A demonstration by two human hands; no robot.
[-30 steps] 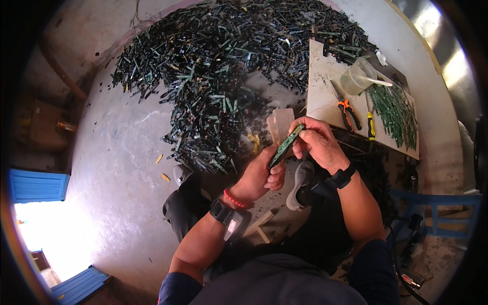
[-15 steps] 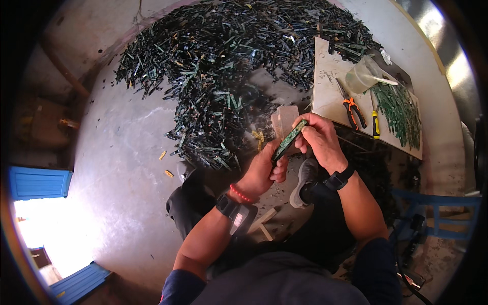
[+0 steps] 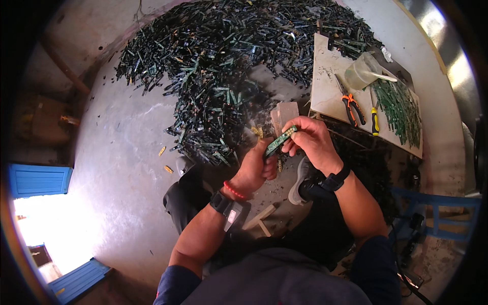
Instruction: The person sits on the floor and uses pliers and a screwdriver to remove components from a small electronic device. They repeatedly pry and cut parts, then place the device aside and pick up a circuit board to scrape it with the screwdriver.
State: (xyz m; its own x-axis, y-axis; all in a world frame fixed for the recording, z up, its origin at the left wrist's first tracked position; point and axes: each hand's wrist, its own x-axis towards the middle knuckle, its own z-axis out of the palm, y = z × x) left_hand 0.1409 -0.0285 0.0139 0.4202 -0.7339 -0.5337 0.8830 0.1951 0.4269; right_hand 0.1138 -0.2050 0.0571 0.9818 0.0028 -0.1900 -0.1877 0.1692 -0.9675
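Observation:
A narrow green circuit board strip point(image 3: 280, 142) is stretched between my two hands, slanting up to the right. My left hand point(image 3: 258, 165) has its fingers wrapped round the lower end, with the thumb along it. The upper end, dotted with gold-coloured spots, is pinched by the thumb and fingers of my right hand point(image 3: 313, 142). Beyond the strip lies a brick-like pinkish block point(image 3: 285, 113) on the floor. Small yellow strips point(image 3: 257, 133) lie close to my left hand.
A big heap of dark board strips point(image 3: 213, 61) covers the far floor. At right, a pale board point(image 3: 325, 76) carries orange-handled pliers point(image 3: 353, 109), a yellow-handled screwdriver point(image 3: 375, 121), a clear plastic jug point(image 3: 362, 71) and green strips point(image 3: 399, 112). A blue chair point(image 3: 442, 213) stands lower right.
Both hands have shifted slightly left with the strip, which now lies at a flatter slant. The gold-spotted end shows more clearly.

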